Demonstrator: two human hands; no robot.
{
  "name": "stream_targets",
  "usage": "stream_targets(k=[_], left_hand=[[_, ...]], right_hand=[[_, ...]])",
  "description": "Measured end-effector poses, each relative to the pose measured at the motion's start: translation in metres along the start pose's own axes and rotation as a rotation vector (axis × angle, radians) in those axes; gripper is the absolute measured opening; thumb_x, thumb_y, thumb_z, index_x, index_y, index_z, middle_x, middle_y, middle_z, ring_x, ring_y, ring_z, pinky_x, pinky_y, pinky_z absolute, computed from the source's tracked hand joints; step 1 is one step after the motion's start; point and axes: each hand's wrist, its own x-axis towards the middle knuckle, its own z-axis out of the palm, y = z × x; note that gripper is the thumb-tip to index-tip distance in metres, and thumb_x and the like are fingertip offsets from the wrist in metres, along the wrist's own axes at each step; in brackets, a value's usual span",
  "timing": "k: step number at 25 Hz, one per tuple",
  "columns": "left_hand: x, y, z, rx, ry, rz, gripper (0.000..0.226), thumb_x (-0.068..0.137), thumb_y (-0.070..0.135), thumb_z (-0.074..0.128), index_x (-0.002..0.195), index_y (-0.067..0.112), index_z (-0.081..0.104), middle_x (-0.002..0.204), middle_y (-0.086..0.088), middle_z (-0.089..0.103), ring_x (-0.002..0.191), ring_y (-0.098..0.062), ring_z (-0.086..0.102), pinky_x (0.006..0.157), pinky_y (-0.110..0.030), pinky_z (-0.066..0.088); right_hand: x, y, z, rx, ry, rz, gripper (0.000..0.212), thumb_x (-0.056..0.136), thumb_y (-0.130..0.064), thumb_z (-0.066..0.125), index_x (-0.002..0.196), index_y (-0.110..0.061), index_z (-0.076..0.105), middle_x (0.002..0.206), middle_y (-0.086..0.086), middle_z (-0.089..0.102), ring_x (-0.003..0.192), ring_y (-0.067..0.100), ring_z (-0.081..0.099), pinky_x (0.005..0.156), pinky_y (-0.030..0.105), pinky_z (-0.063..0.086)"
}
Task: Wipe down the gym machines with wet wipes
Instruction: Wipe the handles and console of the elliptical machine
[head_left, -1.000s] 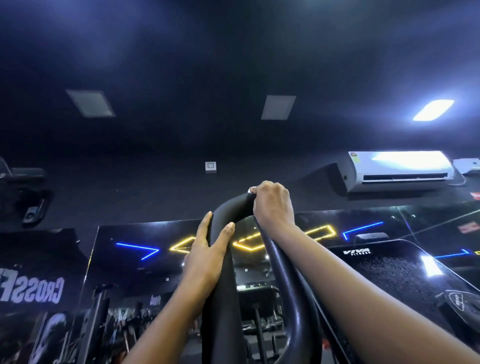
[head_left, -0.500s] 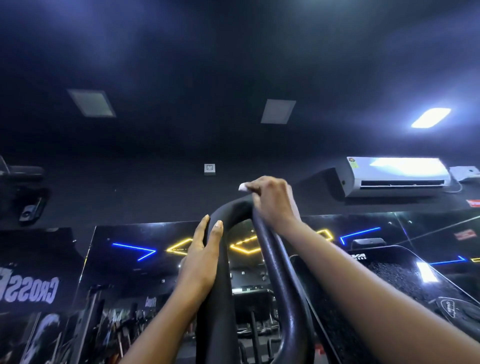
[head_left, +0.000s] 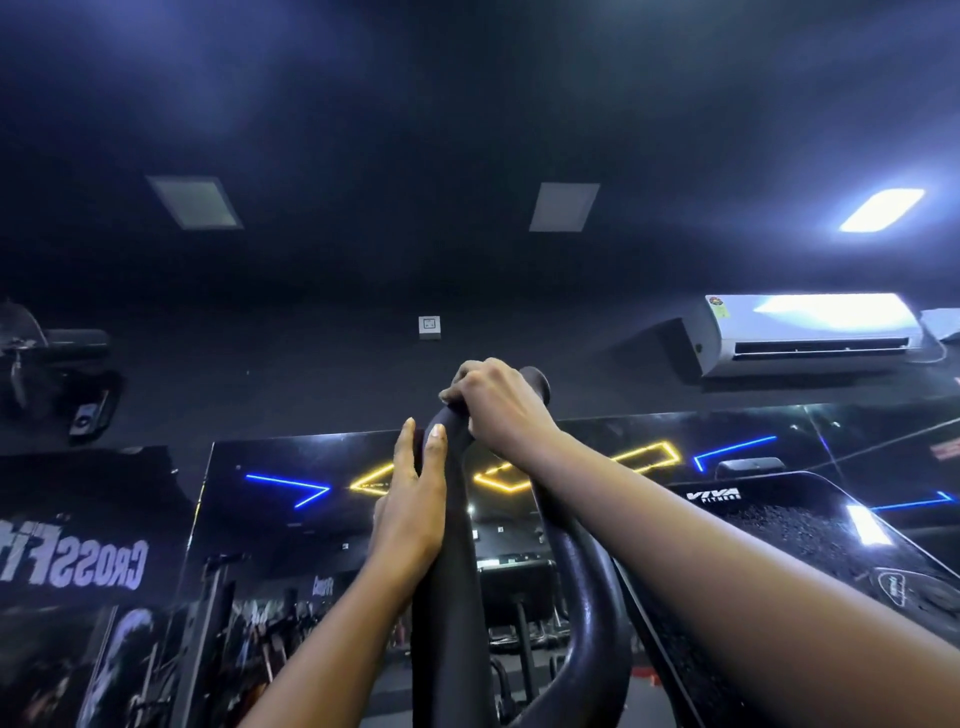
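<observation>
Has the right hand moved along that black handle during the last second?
Yes. The right hand has slid left along the handle, closer to the small wall plate, uncovering the handle's end.

Left hand (head_left: 410, 519) lies flat, right hand (head_left: 498, 410) curled tight.

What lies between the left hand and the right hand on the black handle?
In the head view, only a short bare stretch of the black handle lies between the left hand and the right hand.
</observation>
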Motion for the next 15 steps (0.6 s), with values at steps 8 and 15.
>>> stream_targets(k=[8,15], left_hand=[[-0.034,-0.011,0.002,-0.276,-0.058,-0.037,0.089,0.046,0.102,0.034,0.127,0.065,0.03,0.145,-0.009,0.043,0.118,-0.046,0.052,0.096,-0.061,0.043],[-0.064,-0.008,-0.003,-0.326,-0.077,0.072,0.085,0.076,0.079,0.029,0.146,0.031,0.029,0.149,0.011,0.033,0.118,0.013,0.045,0.099,-0.015,0.04]], right_hand=[[-0.03,-0.02,-0.017,0.269,-0.117,-0.178,0.039,0.082,0.003,0.059,0.114,-0.019,0.068,0.113,0.002,0.06,0.102,0.017,0.057,0.077,0.017,0.036],[-0.093,-0.024,-0.023,0.587,-0.047,-0.092,0.039,0.08,0.007,0.06,0.106,-0.02,0.071,0.103,-0.003,0.066,0.092,0.006,0.059,0.082,0.017,0.046]])
